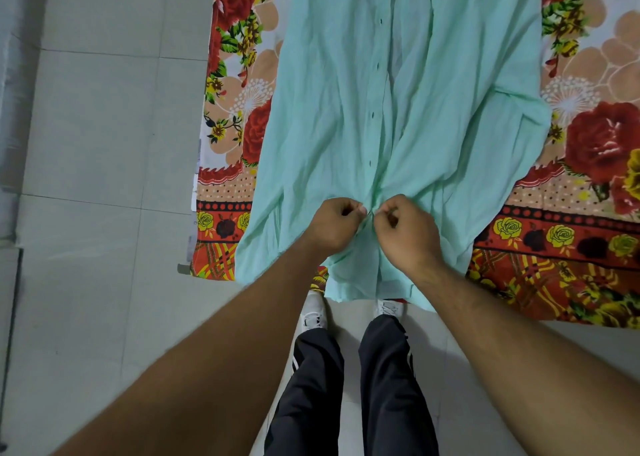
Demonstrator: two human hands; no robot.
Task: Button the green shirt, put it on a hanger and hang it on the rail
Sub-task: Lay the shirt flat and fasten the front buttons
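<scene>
Head view. I see the pale mint-green cotton shirt lying flat, front up and hem nearest me, on a red floral printed cloth spread over the grey tiled floor. My left hand and right hand meet at the lower placket, each grip closed in a pinch on the shirt's front edges. Above them the placket lies open, with buttonholes showing. White shoes stand just below the hem.
</scene>
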